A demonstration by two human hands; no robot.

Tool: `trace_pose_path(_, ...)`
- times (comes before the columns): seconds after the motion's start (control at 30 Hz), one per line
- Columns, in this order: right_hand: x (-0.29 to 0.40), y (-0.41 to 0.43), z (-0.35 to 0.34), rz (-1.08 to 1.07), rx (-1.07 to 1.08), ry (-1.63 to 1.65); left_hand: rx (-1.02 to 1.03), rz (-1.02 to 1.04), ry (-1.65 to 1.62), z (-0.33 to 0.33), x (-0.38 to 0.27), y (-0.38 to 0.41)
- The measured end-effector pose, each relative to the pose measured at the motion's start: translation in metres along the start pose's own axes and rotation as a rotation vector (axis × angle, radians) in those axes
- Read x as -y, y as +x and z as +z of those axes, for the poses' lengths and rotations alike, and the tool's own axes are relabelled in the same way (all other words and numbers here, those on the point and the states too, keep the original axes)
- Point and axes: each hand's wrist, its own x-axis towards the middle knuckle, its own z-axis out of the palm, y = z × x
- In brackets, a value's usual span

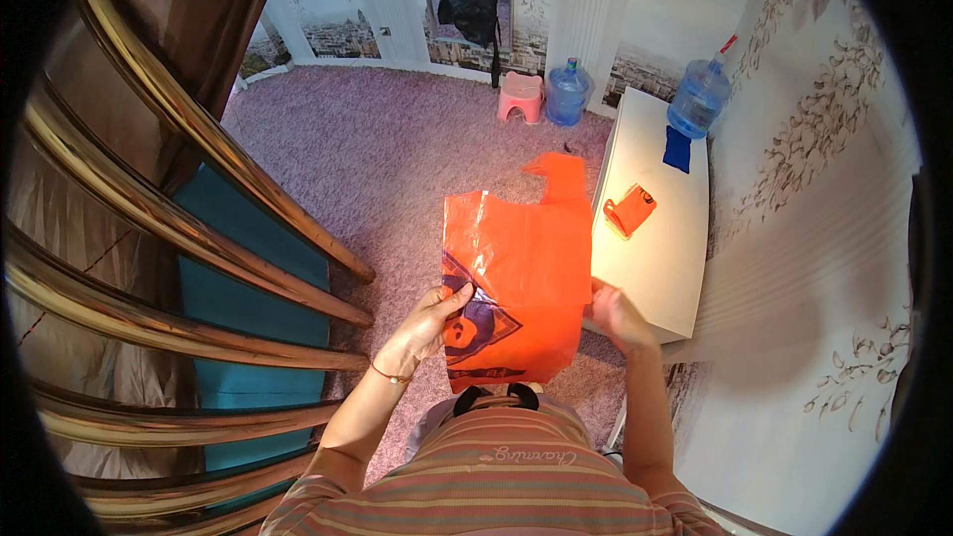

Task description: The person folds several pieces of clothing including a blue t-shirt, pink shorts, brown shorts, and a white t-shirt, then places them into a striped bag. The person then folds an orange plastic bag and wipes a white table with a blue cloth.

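An orange plastic carrier bag (521, 253) with a dark printed figure and writing hangs spread flat in front of me, one handle loop sticking up at its top right. My left hand (439, 313) grips its left edge, thumb on the printed side. At the bag's right edge is my right hand (614, 313), blurred, its fingertips partly behind the plastic. A smaller folded orange bag (631, 213) lies on the white cabinet (666, 260) to the right, below a dark blue cloth-like piece (677, 150).
A large water bottle (698, 98) stands at the cabinet's far end. Beyond the purple carpet (357, 134) are a pink stool (521, 97) and another bottle (567, 93). Curved brass-coloured metal bars (201, 238) and a teal panel (253, 313) occupy the left side.
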Motion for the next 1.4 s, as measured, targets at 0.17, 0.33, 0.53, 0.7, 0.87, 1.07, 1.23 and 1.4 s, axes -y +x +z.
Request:
trace_pose_path(0.17, 0.005, 0.005, 0.044, -0.072, -0.152, -0.124, -0.096, 0.022, 0.005, -0.015, 0.010, 0.005)
trace_pose_path(0.33, 0.001, 0.007, 0.046, -0.023, -0.271, 0.012, 0.007, 0.035, -0.207, -0.027, 0.012, -0.001)
trace_pose_path(0.53, -0.091, 0.030, 0.034, 0.389, -0.264, 0.323, 0.295, -0.127, -0.698, -0.031, 0.022, -0.012)
trace_pose_path(0.7, -0.116, 0.036, 0.062, 0.316, -0.182, 0.755, 0.363, -0.201, -0.748, -0.030, 0.025, -0.015)
trace_pose_path(0.87, -0.041, 0.021, 0.070, 0.125, 0.042, 0.978, 0.137, 0.012, -0.433, -0.030, 0.004, -0.026)
trace_pose_path(1.07, 0.035, 0.006, 0.081, -0.078, 0.062, 0.323, -0.061, 0.074, -0.129, -0.024, -0.014, -0.040)
trace_pose_path(1.23, 0.046, 0.002, 0.093, -0.110, -0.281, -0.182, -0.119, 0.094, -0.078, -0.016, -0.006, -0.038)
trace_pose_path(1.4, 0.051, -0.005, 0.098, -0.225, -0.435, -0.244, -0.004, 0.183, -0.127, -0.015, 0.005, -0.035)
